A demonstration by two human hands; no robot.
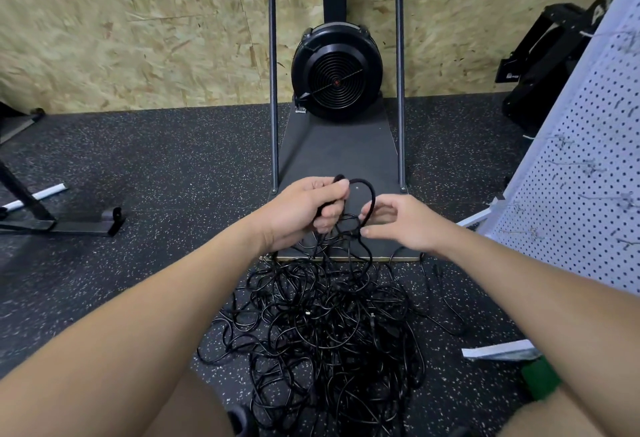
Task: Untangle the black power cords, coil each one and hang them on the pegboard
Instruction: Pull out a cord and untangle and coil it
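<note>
A big tangle of black power cords (325, 326) lies on the speckled rubber floor in front of me. My left hand (304, 208) grips a bunch of cord strands lifted above the heap. A thick black loop (370, 191) arches from that fist to my right hand (398, 222), which pinches the loop between thumb and fingertips. Several strands hang from both hands down into the pile. The white pegboard (571, 194) leans at the right, with several metal hooks on it and no cords hanging there.
A black fan-wheel exercise machine (337, 69) with two upright poles and a dark base plate (337, 152) stands straight ahead against an OSB wall. A black metal frame (52, 218) sits at the left. A white bar (498, 350) and a green object (540, 381) lie lower right.
</note>
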